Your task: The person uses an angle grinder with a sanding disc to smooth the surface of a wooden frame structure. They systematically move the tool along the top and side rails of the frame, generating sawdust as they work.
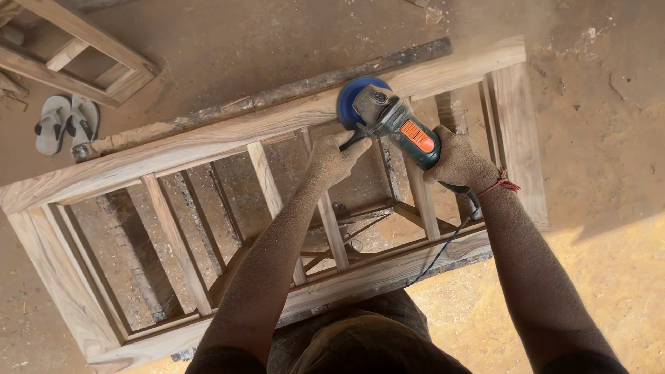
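Floor: bare packed dirt (609,125), dusted with sawdust, sunlit at the near right corner.
Frame: a slatted wooden frame (208,142) lies flat on the floor, its long rails running left to right and upright slats between them; a rough dark beam (277,100) lies just beyond its far rail.
Grinder: an angle grinder (395,125) with a green body, an orange switch and a blue disc (350,100) sits on the frame's far rail, right of the middle, the disc touching the wood.
Right hand: the right hand (460,163) is wrapped around the grinder's rear grip, fingers closed on it; a red thread circles the wrist.
Left hand: the left hand (332,159) rests just beside the grinder's head, fingers stretched out and close together, their tips at the side of the tool; whether they grip a side handle cannot be told.
Cord: a dark cord (443,253) runs from the grinder back across the near rail.
Arms: both forearms are coated in fine dust.
Beyond: a pair of grey sandals (66,125) lies at the far left, next to another wooden frame (90,48) in the corner.
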